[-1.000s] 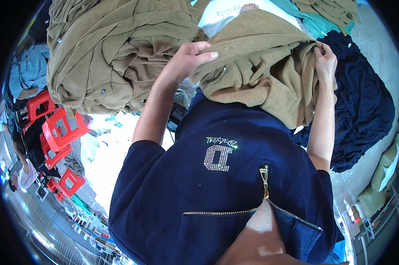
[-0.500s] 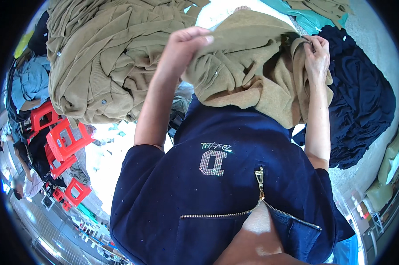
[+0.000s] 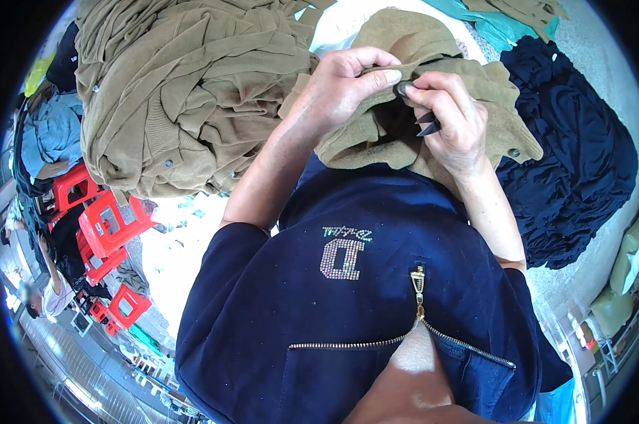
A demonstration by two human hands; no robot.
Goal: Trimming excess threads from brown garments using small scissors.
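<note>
Head view, left hand (image 3: 344, 85): thumb and fingers pinch the upper edge of an olive-brown knit garment (image 3: 365, 138).
Right hand (image 3: 455, 127): fingers curled, thumb and forefinger pinching a small dark round piece (image 3: 403, 88), just beside the left fingertips; whether it is a button or a tool part I cannot tell.
Pointed dark metal blades (image 3: 427, 126): jutting out just below the right fingers; their other end is hidden by the hand.
Garment: bunched under and around both sets of fingers, its folds falling toward the wearer.
Dark round button (image 3: 514, 152): on the garment, to the right of the right fingers and lower.
Heaped olive-brown knit clothes (image 3: 192, 106): left of the left fingers.
Crumpled navy fabric heap (image 3: 574, 155): right of the right fingers.
Teal plastic sheet (image 3: 495, 34): beyond the right fingers.
Red plastic stools (image 3: 106, 225): well apart, far to the left fingers' lower left.
</note>
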